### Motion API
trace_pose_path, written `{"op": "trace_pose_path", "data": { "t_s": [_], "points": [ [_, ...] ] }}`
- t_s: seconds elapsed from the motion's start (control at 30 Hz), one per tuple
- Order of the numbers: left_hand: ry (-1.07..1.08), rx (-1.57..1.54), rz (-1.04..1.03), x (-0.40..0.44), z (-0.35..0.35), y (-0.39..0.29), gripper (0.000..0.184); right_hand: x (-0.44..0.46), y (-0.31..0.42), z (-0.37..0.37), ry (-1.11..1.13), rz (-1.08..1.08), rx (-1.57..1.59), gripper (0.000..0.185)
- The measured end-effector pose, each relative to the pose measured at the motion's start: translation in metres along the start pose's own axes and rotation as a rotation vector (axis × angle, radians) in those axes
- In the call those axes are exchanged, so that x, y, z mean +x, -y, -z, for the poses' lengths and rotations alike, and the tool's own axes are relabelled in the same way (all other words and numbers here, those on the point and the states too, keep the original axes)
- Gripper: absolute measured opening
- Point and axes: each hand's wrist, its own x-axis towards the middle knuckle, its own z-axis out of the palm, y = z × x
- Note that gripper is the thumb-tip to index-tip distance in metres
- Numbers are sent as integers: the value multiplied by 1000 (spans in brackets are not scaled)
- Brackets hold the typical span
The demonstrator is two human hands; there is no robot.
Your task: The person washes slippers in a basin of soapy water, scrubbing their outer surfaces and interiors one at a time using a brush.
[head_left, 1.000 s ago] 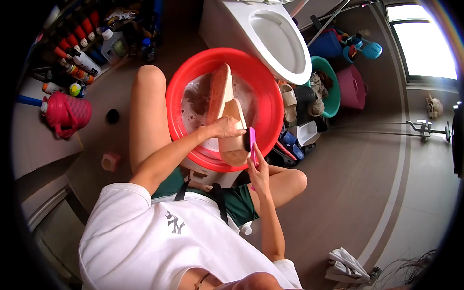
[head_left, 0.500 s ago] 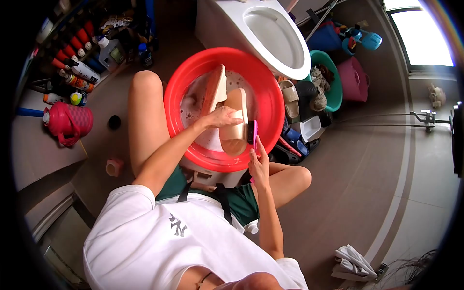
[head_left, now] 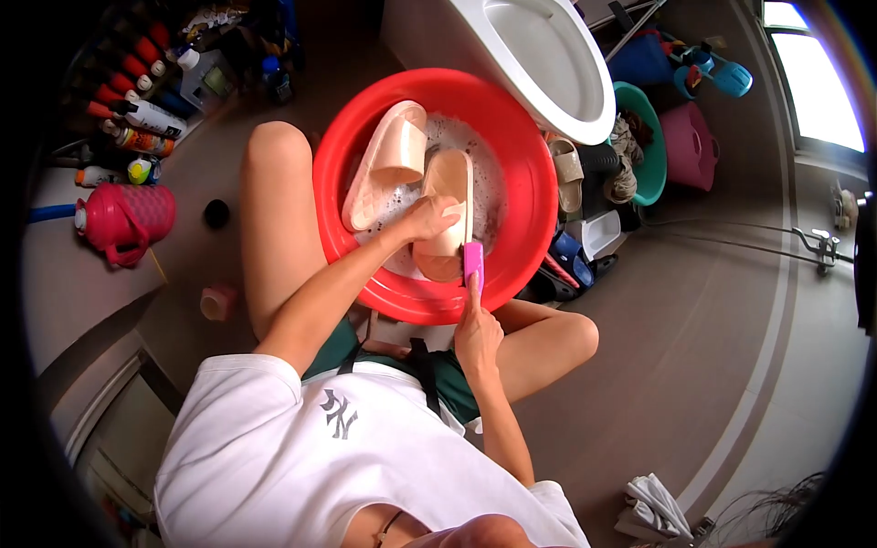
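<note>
My left hand (head_left: 429, 219) is closed on the strap of a cream slide sandal (head_left: 448, 178), steadying it over soapy water in a red basin (head_left: 340, 137). Against the right edge of that sandal, near its toe end, lies a pink scrub brush (head_left: 473, 263). My right hand (head_left: 478, 336) grips the brush handle with one finger stretched along it; the bristles are hidden. A second cream slide sandal (head_left: 375, 173) rests in the basin to the left, leaning toward the wall with its strap up.
A toilet (head_left: 548, 64) stands just behind the basin. To the right are several other slippers (head_left: 568, 173), a teal tub (head_left: 650, 173) with cloths and a pink bucket (head_left: 690, 146). Bottles (head_left: 155, 119) and a pink watering can (head_left: 132, 219) stand on the left.
The held sandal has turned flatter, its footbed now facing up. The brush has swung from upright bristles-left to lying back-up at its edge. The other sandal shows its strap side now.
</note>
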Motion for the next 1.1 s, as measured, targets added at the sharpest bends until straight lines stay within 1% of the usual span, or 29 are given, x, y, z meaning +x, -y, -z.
{"op": "trace_pose_path", "data": {
  "t_s": [0.07,0.17,0.23,0.27,0.3,0.4,0.43,0.5,0.53,0.6,0.63,0.67,0.73,0.77,0.87,1.0,1.1],
  "points": [
    [14,-166,40,-1,1,0,36,14,-4,-2,-32,40,3,64],
    [-63,-139,-24,3,-14,26,38,61,-4,-20,-121,158,36,65],
    [45,-324,-13,4,-8,19,25,104,6,-17,-120,156,13,64],
    [100,-415,-9,5,-5,16,19,130,10,-19,-159,180,28,62],
    [72,-288,-28,7,-4,17,14,150,12,-23,-202,202,43,60],
    [-24,-358,-79,1,3,8,14,172,17,-30,-191,177,65,57],
    [21,-409,-35,0,-4,15,14,164,15,-30,-195,176,60,56],
    [100,-510,46,5,-20,33,16,136,13,-20,-107,101,47,59],
    [89,-445,28,0,-19,23,19,120,13,-16,-58,68,43,61],
    [72,-304,-5,-15,-18,6,26,96,8,-19,-27,41,80,60],
    [18,-375,-15,-11,-22,15,28,82,7,-19,-19,19,95,59],
    [18,-336,9,-8,-24,25,29,71,6,-18,-12,-7,108,58],
    [17,-272,64,-10,-16,9,31,47,6,-18,-13,0,125,62],
    [-26,-313,34,-10,-19,12,32,38,8,-18,-19,9,137,65],
    [-28,-268,59,-9,-18,10,31,6,17,-6,55,-31,110,70],
    [35,-355,59,-6,-19,19,30,-20,15,-1,121,-46,104,73],
    [50,-403,43,-5,-22,26,28,-12,13,-4,37,36,97,80]
  ]
}}
